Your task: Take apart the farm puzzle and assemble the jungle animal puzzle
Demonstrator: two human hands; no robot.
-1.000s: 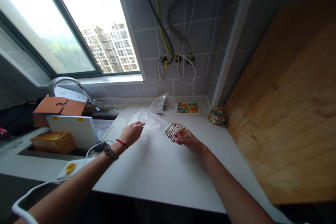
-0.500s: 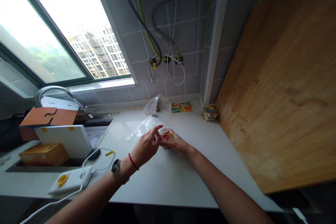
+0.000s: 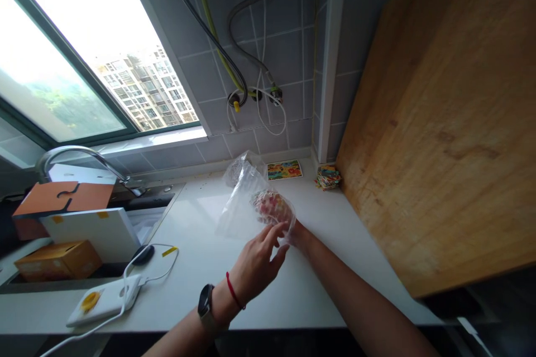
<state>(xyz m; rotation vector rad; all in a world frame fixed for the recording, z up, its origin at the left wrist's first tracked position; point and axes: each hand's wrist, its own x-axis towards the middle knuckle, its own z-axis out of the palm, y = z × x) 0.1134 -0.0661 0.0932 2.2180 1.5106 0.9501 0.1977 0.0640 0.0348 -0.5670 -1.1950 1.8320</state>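
Observation:
A clear plastic bag is pulled over my right hand, its mouth around the wrist. Inside it, my right hand is closed around a small stack of colourful pieces that look like jigsaw puzzle pieces, blurred by the plastic. My left hand pinches the bag's rim close to my right wrist. Behind the hands, another clear bag with contents I cannot make out rests against the wall. A colourful picture card lies flat beside it. Farther right stands a pile of colourful puzzle pieces.
A large wooden board leans along the right side of the white counter. To the left are a sink with a faucet, an orange box, a brown carton and a white power bank with a cable.
The bag that lay flat on the counter is now drawn over my right hand and its pieces. My left hand has moved right and nearer me, onto the bag's rim.

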